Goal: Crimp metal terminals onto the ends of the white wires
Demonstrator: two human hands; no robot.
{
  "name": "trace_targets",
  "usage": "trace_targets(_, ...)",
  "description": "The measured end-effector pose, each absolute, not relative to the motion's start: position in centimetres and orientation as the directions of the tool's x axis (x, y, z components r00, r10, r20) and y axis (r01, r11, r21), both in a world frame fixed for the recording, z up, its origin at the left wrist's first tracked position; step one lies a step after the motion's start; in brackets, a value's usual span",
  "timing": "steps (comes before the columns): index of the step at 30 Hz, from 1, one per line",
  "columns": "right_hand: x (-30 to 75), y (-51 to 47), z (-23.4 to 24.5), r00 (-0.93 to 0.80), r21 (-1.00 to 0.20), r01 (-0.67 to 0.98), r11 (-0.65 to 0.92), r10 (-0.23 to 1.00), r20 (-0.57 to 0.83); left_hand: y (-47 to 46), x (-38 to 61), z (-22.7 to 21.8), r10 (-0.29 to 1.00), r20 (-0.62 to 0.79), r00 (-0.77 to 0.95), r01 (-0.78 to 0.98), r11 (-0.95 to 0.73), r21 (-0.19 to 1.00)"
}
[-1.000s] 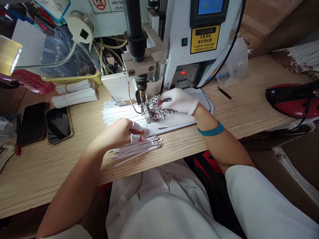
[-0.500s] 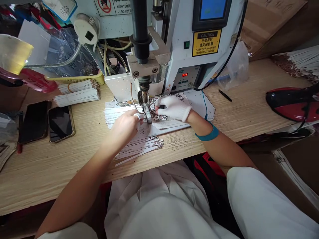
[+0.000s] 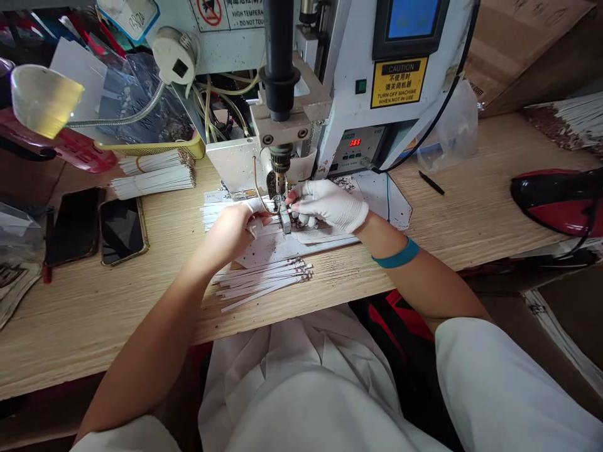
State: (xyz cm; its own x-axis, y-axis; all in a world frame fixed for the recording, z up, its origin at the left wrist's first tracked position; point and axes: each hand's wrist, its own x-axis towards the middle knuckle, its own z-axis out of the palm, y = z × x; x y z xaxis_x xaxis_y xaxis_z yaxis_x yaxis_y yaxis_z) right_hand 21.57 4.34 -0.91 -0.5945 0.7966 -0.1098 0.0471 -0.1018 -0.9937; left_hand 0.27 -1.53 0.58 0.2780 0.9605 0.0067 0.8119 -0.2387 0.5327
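Up from the loose pile, the bare left hand (image 3: 230, 235) has come in beside the machine. Its fingers (image 3: 257, 216), capped in white finger cots, are curled together on a fan of thin white strips (image 3: 226, 213); whether they clamp those strips, I cannot tell. The white-gloved right hand (image 3: 330, 204), a teal rubber wristband (image 3: 394, 253) above it, sits just right of the steel welding head (image 3: 281, 182), its fingers bunched close to a small metal block (image 3: 285, 221), with no clear grip shown. Both hands lie over a speckled white paper sheet (image 3: 377, 198) under that head. A loose pile of white strips with dark-marked ends (image 3: 264, 279) lies nearer the person than the head. Two banded bundles of white strips (image 3: 153, 182) and two dark-screened smartphones (image 3: 122, 231) lie left of it, and a glossy red-and-black object (image 3: 558, 202) lies well right of it.
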Motion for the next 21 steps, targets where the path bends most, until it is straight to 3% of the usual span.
trace_targets(4, 21.2, 4.2, -1.1, -0.595, -0.981, 0.066, -0.182, 0.782, -0.185, -1.5, -0.1, 0.9, 0.976, -0.065, 0.207, 0.751, -0.116, 0.650)
trace_targets(8, 20.8, 4.0, -0.8, -0.570, -0.985, 0.066, -0.157, 0.805, -0.166, -1.4, -0.3, 0.8, 0.985, -0.119, 0.126, 0.677, 0.003, 0.736)
trace_targets(12, 20.4, 3.7, -0.4, -0.565, -0.984, 0.112, -0.141, 0.805, -0.180, -1.2, -0.1, 0.3, 0.973, -0.166, 0.158, 0.579, 0.045, 0.814)
trace_targets(21, 20.3, 3.6, -0.2, -0.556, -0.980, 0.130, -0.148, 0.808, -0.196, -0.8, 0.6, 0.0, 0.974, -0.184, 0.129, 0.600, 0.071, 0.797)
